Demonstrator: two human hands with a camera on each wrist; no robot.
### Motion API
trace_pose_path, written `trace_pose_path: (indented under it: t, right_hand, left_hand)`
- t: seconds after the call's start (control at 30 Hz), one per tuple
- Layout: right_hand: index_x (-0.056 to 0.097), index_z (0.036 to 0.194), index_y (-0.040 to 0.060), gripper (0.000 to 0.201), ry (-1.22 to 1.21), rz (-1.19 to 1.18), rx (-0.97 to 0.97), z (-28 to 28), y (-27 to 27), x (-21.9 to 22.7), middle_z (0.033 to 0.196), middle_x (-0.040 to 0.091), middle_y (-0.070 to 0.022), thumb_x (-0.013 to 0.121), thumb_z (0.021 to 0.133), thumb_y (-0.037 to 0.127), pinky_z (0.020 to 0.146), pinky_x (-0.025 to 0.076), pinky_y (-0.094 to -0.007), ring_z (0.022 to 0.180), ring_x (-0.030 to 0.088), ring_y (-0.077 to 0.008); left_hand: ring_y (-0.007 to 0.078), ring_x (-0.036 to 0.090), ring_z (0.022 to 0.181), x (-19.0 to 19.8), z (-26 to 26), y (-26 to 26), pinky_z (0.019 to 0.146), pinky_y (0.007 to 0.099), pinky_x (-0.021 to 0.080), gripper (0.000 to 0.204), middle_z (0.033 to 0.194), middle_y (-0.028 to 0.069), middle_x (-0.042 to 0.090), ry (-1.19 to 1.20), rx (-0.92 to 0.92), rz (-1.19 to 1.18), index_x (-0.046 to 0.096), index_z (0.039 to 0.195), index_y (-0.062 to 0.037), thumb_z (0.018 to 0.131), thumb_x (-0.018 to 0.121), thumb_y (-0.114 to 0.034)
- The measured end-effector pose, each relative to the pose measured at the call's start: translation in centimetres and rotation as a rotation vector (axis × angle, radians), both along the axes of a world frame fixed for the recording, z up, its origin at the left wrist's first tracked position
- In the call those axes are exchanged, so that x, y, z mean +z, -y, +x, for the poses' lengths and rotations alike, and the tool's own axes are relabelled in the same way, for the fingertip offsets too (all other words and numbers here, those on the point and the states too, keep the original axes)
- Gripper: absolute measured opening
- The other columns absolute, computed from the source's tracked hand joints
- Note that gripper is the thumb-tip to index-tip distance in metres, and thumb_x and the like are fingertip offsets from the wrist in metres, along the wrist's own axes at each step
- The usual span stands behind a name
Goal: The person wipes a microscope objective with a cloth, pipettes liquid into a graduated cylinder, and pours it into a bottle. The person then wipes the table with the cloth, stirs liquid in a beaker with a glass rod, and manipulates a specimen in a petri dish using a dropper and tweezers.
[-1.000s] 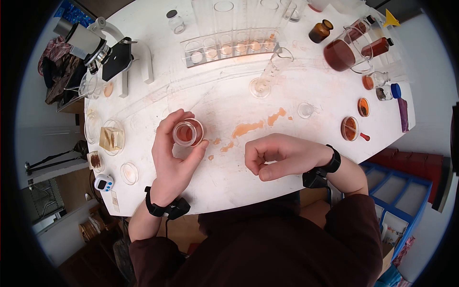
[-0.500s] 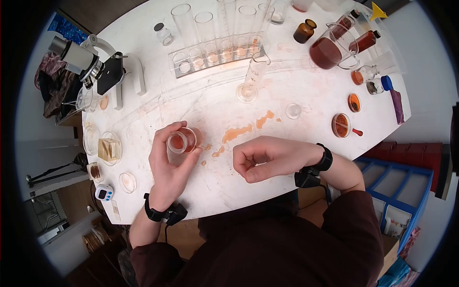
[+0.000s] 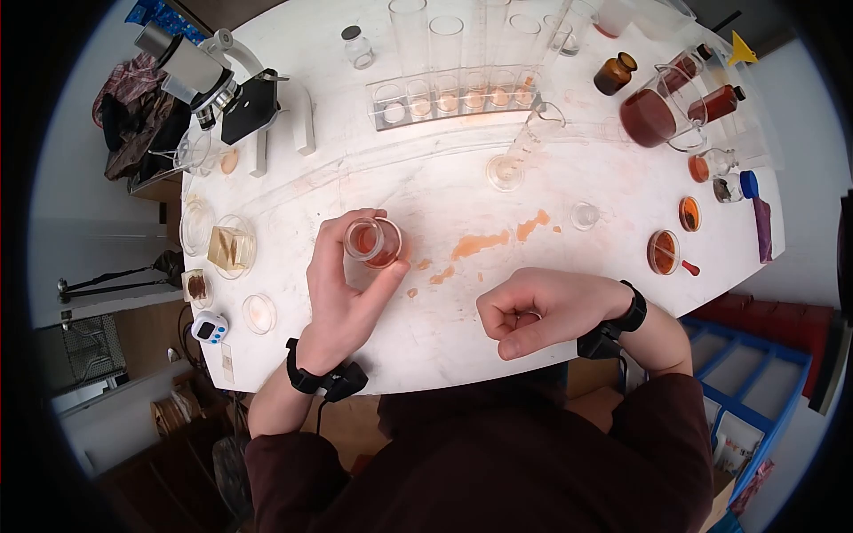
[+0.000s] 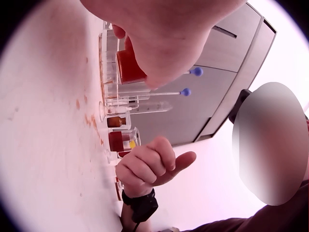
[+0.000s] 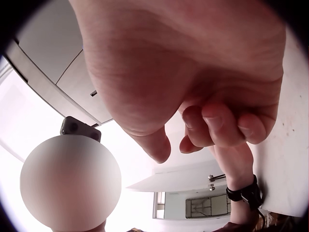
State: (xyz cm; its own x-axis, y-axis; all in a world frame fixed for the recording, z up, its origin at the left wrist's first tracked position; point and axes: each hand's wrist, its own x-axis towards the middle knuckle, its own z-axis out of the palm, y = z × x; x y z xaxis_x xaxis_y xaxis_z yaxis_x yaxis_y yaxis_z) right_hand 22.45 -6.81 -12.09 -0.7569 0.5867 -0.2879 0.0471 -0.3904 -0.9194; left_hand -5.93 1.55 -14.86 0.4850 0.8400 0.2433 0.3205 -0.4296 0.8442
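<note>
In the head view my left hand [image 3: 345,289] grips a small open glass bottle [image 3: 384,247] with red-orange liquid inside, thumb on one side and fingers round the other. Its mouth tips toward my body. In the left wrist view the bottle's red contents [image 4: 129,67] show past my palm. Right of the orange puddle [image 3: 480,244], near the table's front, my right hand [image 3: 560,306] hovers with fingers curled toward the palm. Nothing shows between those fingers in the right wrist view. A small clear glass piece [image 3: 585,215] lies beyond that hand.
Behind my hands stand a measuring cylinder [image 3: 505,173] and a test tube rack [image 3: 382,123]. A microscope [image 3: 253,111] is at back left. A beaker of dark red liquid [image 3: 647,120] and a brown bottle [image 3: 613,75] are at back right. Petri dishes [image 3: 665,253] lie on both sides.
The head view swings left, then back right. My left hand keeps its grip on the glass bottle. Against the puddle, my right hand sits slightly nearer my body, fingers still curled.
</note>
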Motion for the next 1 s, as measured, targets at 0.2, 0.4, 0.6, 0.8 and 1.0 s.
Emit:
trace_pose_path:
  t: [0.2, 0.4, 0.6, 0.8, 1.0]
  right_hand:
    - [0.057, 0.086, 0.0079, 0.03, 0.003, -0.011, -0.011, 0.0, 0.0, 0.0, 0.076, 0.053, 0.0056, 0.079, 0.096, 0.026, 0.059, 0.034, -0.0247, 0.065, 0.041, -0.0051]
    - [0.056, 0.086, 0.0085, 0.029, -0.017, 0.028, -0.01, -0.3, -0.1, -0.2, 0.073, 0.05, 0.007, 0.075, 0.101, 0.024, 0.06, 0.035, -0.0249, 0.065, 0.04, -0.0046]
    - [0.057, 0.087, 0.0079, 0.027, 0.053, 0.101, -0.022, -0.2, 0.0, 0.2, 0.074, 0.053, 0.0057, 0.076, 0.099, 0.023, 0.06, 0.036, -0.0253, 0.065, 0.042, -0.0056]
    - [0.058, 0.088, 0.0078, 0.024, 0.063, 0.132, -0.086, -0.1, 0.0, 0.3, 0.075, 0.053, 0.0048, 0.078, 0.096, 0.019, 0.06, 0.036, -0.0257, 0.064, 0.044, -0.0065]
    - [0.059, 0.088, 0.0095, 0.023, 0.317, 0.408, -0.242, 1.5, 1.3, 3.4, 0.066, 0.045, 0.006, 0.079, 0.096, 0.017, 0.06, 0.035, -0.025, 0.061, 0.04, -0.0059]
  left_hand:
    - [0.0237, 0.061, 0.132, 0.1, -0.2, -0.2, 0.115, 0.0402, 0.045, 0.064, 0.141, 0.0136, 0.064, 0.001, -0.054, -0.161, 0.046, 0.15, -0.0049, 0.094, 0.077, -0.012]
    - [0.0257, 0.063, 0.129, -0.1, -0.3, -0.4, 0.112, 0.0408, 0.048, 0.068, 0.14, 0.014, 0.065, 0.032, -0.046, -0.092, 0.045, 0.153, -0.0062, 0.093, 0.077, -0.009]
    - [0.0264, 0.067, 0.121, 0.1, -0.1, -0.2, 0.105, 0.0401, 0.053, 0.069, 0.135, 0.0139, 0.067, 0.045, -0.047, -0.055, 0.049, 0.152, -0.0046, 0.089, 0.077, -0.006]
    - [0.0273, 0.069, 0.12, 0.4, -0.1, 0.4, 0.104, 0.0391, 0.054, 0.068, 0.134, 0.0148, 0.069, 0.011, -0.083, -0.004, 0.05, 0.15, -0.0032, 0.089, 0.079, -0.008]
    - [0.0296, 0.071, 0.122, 0.8, 0.1, 1.2, 0.105, 0.0392, 0.055, 0.065, 0.134, 0.0162, 0.071, 0.052, -0.105, -0.018, 0.054, 0.147, -0.0022, 0.088, 0.082, -0.012]
